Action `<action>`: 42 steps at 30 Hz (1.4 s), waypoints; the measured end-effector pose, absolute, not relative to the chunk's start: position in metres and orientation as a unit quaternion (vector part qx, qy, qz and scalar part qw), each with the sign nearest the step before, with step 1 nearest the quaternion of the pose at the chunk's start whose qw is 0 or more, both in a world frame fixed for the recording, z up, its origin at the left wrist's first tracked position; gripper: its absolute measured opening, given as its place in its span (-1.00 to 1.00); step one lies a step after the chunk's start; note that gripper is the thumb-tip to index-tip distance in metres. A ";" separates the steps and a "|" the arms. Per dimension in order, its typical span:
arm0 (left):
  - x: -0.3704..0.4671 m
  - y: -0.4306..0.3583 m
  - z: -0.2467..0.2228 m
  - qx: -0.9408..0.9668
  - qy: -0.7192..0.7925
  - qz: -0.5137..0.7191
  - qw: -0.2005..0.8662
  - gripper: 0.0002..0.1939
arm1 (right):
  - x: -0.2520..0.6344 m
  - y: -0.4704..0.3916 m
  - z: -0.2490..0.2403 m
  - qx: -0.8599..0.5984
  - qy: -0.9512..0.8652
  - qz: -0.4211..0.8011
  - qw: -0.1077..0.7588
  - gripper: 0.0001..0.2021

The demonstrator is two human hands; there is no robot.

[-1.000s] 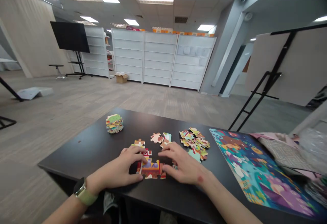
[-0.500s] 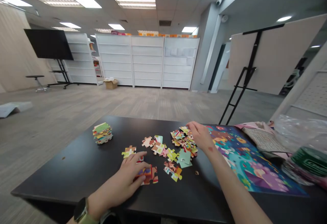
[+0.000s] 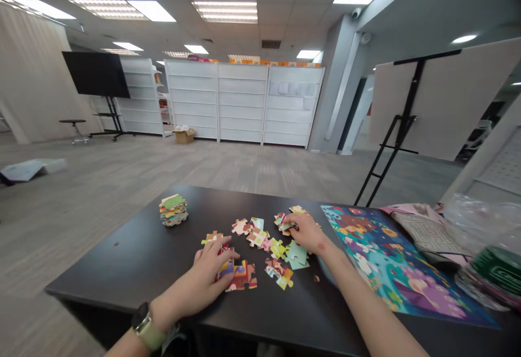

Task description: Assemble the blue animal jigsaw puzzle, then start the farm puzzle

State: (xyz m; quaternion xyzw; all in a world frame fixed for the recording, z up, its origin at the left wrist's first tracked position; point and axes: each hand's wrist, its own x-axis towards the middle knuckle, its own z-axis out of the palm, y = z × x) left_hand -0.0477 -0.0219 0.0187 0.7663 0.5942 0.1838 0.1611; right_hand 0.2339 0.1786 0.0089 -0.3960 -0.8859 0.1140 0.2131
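Note:
On the black table, my left hand point(image 3: 209, 270) lies with its fingers spread over a few joined red and purple puzzle pieces point(image 3: 243, 276). My right hand point(image 3: 305, 230) is at the pile of loose pieces point(image 3: 298, 210), its fingers bent together on a piece at the pile's left side; part of the pile is hidden beneath it. Between the hands lie scattered pieces point(image 3: 257, 237), a pale green piece point(image 3: 297, 255) and a small cluster with yellow and brown point(image 3: 279, 273). A neat stack of pieces point(image 3: 173, 210) stands at the back left.
A colourful poster point(image 3: 391, 265) covers the table's right part. Beyond it lie a patterned cloth bag point(image 3: 421, 232), clear plastic point(image 3: 482, 218) and a green-topped package point(image 3: 494, 270). An easel point(image 3: 401, 129) stands behind the table.
My right hand has moved left and down over the pile, its fingers now bent onto a piece. My left hand stays on the joined pieces. The camera view has shifted slightly.

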 end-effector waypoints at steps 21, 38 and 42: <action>-0.040 -0.028 0.026 0.769 0.590 0.205 0.140 -0.57 | 0.215 0.152 0.014 -0.345 -0.909 0.133 0.192 -0.59; -0.033 -0.034 0.031 0.777 0.571 0.207 0.167 -0.52 | 0.215 0.138 0.021 -0.314 -0.929 0.137 0.138 -0.58; -0.033 -0.033 0.031 0.778 0.568 0.209 0.172 -0.50 | 0.214 0.135 0.025 -0.307 -0.934 0.131 0.127 -0.63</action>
